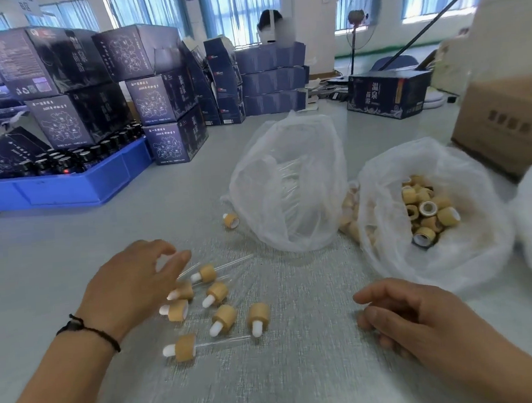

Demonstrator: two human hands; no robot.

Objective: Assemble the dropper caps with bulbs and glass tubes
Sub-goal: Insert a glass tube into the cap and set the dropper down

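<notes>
Your left hand [132, 286] hovers fingers loosely spread, holding nothing, right over the left edge of the cluster of tan wood-look dropper caps with white rubber bulbs [216, 294] on the grey desk [302, 372] — caps lie just right of its fingertips. Nearest complete one, the tan cap with a clear glass tube [187, 348], lies long axis left-to-right, bulb pointing left, below that hand. Your right hand [405, 320] rests well to the right, fingers curled loosely, apparently empty — closer to the clear plastic bag of loose tan caps [429, 212]. Left hand is nearer the cluster; likely it reaches there.
</notes>
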